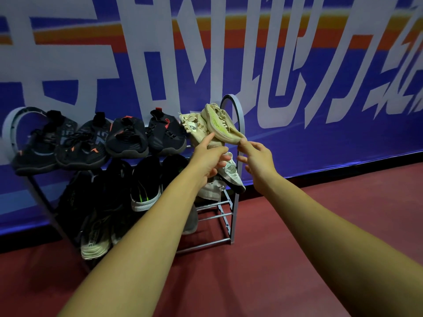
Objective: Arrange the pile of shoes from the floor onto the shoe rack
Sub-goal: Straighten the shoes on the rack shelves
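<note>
On the rack's (238,115) top shelf, far right, a tilted beige shoe (223,124) leans on its pair (194,130); left hand (209,157) touches them with a straight forefinger, grasping nothing; right hand's (258,161) released fingers (242,144) touch its toe.

Row of shoes (127,136) on shoe rack (233,220) top tier, more shoes (145,186) beneath, banner (297,76) behind.

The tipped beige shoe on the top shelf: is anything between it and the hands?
Nothing visible is. The right hand touches the toe of the tipped beige shoe with a fingertip, and the left hand stretches one finger up to the other beige shoe right beside it.
</note>
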Demonstrator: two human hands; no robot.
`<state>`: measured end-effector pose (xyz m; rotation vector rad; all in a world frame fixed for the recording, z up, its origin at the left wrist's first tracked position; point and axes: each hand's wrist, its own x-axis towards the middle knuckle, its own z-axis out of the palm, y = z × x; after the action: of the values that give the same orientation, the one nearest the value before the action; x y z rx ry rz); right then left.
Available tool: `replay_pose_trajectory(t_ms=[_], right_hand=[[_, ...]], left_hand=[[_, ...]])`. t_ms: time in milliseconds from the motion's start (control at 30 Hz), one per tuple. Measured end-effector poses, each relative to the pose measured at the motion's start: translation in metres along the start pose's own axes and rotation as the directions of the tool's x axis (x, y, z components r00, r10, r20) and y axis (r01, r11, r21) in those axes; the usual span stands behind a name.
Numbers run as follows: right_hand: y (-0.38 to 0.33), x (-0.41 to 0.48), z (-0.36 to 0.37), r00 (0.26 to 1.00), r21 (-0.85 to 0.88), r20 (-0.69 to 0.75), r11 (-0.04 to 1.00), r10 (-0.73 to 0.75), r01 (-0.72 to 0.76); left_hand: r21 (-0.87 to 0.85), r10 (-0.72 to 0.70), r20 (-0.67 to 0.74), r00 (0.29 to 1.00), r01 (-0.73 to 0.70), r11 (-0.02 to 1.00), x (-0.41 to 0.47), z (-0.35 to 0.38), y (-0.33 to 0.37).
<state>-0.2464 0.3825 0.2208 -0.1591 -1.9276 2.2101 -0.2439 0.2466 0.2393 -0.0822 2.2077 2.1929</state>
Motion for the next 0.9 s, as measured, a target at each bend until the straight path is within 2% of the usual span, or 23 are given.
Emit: replay_pose_trajectory(t_ms=[233, 567, 900], right_hand=[[0.0, -0.026, -0.001, 0.999, -0.043, 0.044, 0.999, 0.02, -0.018], [0.018, -0.066, 0.043, 0.972, -0.143, 0.229, 0.989, 0.056, -0.023], [0.029, -0.084, 0.131, 0.94, -0.161, 0.334, 0.987, 0.071, -0.017]], left_hand=[[0.051, -0.036, -0.012, 0.999, 0.036, 0.998, -0.031, -0.024, -0.005], [0.063, -0.111, -0.111, 0.988, 0.119, 0.991, -0.063, -0.07, -0.023], [0.128, -0.107, -0.296, 0.949, 0.151, 0.98, -0.087, -0.182, -0.034]])
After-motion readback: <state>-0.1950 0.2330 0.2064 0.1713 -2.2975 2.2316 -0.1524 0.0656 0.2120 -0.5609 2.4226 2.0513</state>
